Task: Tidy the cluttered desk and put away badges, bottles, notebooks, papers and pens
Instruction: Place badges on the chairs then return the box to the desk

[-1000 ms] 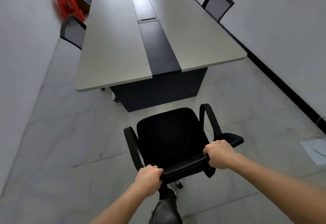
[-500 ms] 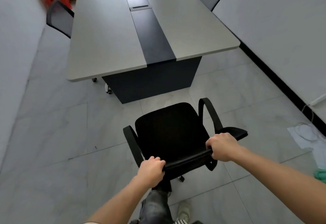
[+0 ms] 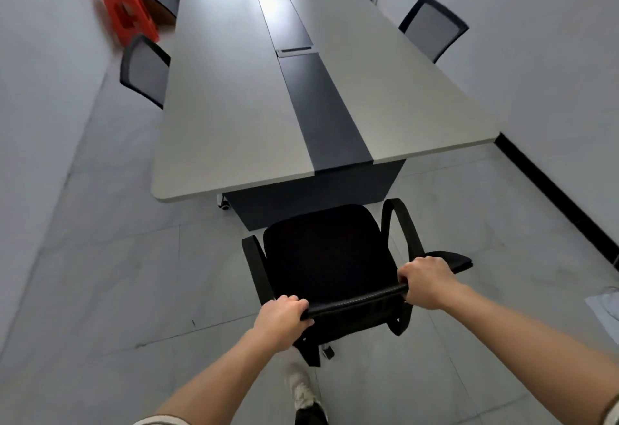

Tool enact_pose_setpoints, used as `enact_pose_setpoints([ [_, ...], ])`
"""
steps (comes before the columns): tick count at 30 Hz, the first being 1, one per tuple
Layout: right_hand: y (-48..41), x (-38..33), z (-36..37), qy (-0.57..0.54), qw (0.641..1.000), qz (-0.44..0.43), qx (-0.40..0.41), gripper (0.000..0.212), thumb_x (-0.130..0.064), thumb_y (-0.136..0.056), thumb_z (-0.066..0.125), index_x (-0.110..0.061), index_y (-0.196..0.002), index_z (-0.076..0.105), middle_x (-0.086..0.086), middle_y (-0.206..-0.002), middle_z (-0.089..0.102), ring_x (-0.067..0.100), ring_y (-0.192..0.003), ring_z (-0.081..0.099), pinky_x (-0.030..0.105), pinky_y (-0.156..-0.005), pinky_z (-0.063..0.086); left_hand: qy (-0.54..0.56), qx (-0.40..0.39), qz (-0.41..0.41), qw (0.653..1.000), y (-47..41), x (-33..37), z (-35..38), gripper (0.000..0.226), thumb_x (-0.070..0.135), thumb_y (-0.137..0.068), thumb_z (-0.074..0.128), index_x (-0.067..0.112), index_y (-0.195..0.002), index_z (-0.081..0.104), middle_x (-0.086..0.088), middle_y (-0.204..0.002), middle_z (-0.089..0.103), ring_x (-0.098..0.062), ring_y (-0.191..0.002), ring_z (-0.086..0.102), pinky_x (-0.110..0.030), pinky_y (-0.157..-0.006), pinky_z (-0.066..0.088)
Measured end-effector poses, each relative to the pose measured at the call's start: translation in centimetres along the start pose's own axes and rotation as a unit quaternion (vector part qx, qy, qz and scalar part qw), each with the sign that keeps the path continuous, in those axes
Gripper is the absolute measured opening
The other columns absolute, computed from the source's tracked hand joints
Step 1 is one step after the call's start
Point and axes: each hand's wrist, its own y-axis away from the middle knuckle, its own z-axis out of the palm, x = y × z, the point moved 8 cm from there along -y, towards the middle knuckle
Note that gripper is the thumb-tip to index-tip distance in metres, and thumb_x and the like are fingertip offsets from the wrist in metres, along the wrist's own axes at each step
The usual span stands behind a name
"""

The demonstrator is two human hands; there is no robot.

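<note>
Head-worn — downward over chair [image 3: 326, 257]; desk [image 3: 227, 106] ahead

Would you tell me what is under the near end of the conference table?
A dark base panel and one white caster show under the conference table; its top hides everything farther back.

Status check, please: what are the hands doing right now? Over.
Left hand and right hand both grip the black chair by its backrest top. Chair faces the long table, near end. Pale sheet on floor, far right.
</note>
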Motion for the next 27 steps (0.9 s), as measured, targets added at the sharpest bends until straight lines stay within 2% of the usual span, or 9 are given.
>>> enact_pose_setpoints([
  [8,-8.2,-2.3,-4.3,-0.037,0.999,0.016,0.022,0.013,-0.030,-0.081,0.055,-0.032,-0.088,0.066,-0.011,-0.075,0.057,0.014,-0.072,0.054,0.027,-0.065,0.039,0.011,0.025,-0.050,0.998,-4.4,-7.8,-5.9,0.032,0.033,-0.102,0.037,0.021,-0.128,0.050,-0.001,-0.120,0.056,-0.023,-0.113,0.050,-0.036,-0.091,0.042],
  [10,-9.3,-2.4,-4.8,-0.038,0.999,0.010,0.026,0.012,-0.032,-0.083,0.055,-0.032,-0.089,0.066,-0.012,-0.074,0.056,0.014,-0.072,0.054,0.027,-0.066,0.039,0.017,0.019,-0.051,0.998,-5.0,-8.5,-6.7,0.033,0.032,-0.102,0.036,0.021,-0.131,0.048,-0.001,-0.122,0.056,-0.023,-0.115,0.050,-0.036,-0.092,0.043],
  [15,-12.4,-1.4,-6.5,-0.036,0.999,0.008,0.027,0.013,-0.035,-0.082,0.056,-0.034,-0.090,0.066,-0.011,-0.079,0.060,0.015,-0.073,0.054,0.027,-0.067,0.040,0.054,0.065,-0.078,0.993,-6.0,-9.4,-8.2,0.041,0.028,-0.104,0.033,0.025,-0.145,0.037,0.001,-0.130,0.051,-0.021,-0.120,0.046,-0.034,-0.093,0.043],
  [18,-13.9,-0.3,-6.9,-0.016,1.000,0.007,0.017,0.014,-0.035,-0.081,0.056,-0.035,-0.091,0.066,-0.011,-0.081,0.061,0.015,-0.074,0.056,0.028,-0.066,0.041,0.071,0.053,-0.100,0.991,-6.3,-9.8,-8.0,0.042,0.029,-0.103,0.034,0.026,-0.145,0.036,0.001,-0.132,0.048,-0.021,-0.121,0.045,-0.034,-0.092,0.045],
  [22,-14.1,1.4,-7.0,0.012,1.000,-0.010,-0.027,0.021,-0.034,-0.079,0.056,-0.036,-0.098,0.067,-0.010,-0.084,0.062,0.015,-0.077,0.057,0.027,-0.067,0.042,0.078,0.011,-0.144,0.986,-5.6,-10.7,-6.5,0.039,0.029,-0.102,0.037,0.024,-0.141,0.041,-0.001,-0.128,0.051,-0.022,-0.115,0.051,-0.034,-0.089,0.048],
  [24,-14.2,1.9,-7.1,0.006,0.997,-0.024,-0.079,0.023,-0.043,-0.075,0.062,-0.035,-0.097,0.067,-0.011,-0.084,0.065,0.012,-0.078,0.060,0.026,-0.064,0.044,0.083,-0.017,-0.172,0.981,-4.9,-11.3,-5.8,0.038,0.030,-0.101,0.038,0.024,-0.138,0.044,-0.002,-0.130,0.052,-0.022,-0.116,0.052,-0.035,-0.092,0.047],
  [26,-14.4,1.1,-7.3,-0.047,0.988,-0.043,-0.141,0.041,-0.056,-0.065,0.070,-0.035,-0.099,0.066,-0.011,-0.086,0.066,0.009,-0.079,0.062,0.025,-0.064,0.048,0.086,-0.040,-0.193,0.977,-3.8,-12.1,-5.4,0.038,0.031,-0.100,0.041,0.022,-0.136,0.047,-0.003,-0.135,0.051,-0.022,-0.119,0.052,-0.034,-0.095,0.046],
  [27,-14.6,0.1,-7.6,-0.070,0.982,-0.061,-0.162,0.054,-0.063,-0.060,0.073,-0.034,-0.105,0.065,-0.012,-0.091,0.066,0.009,-0.083,0.062,0.026,-0.069,0.051,0.091,-0.044,-0.205,0.974,-3.2,-12.6,-5.3,0.038,0.032,-0.100,0.043,0.022,-0.136,0.048,-0.003,-0.136,0.052,-0.021,-0.120,0.052,-0.033,-0.096,0.045],
])
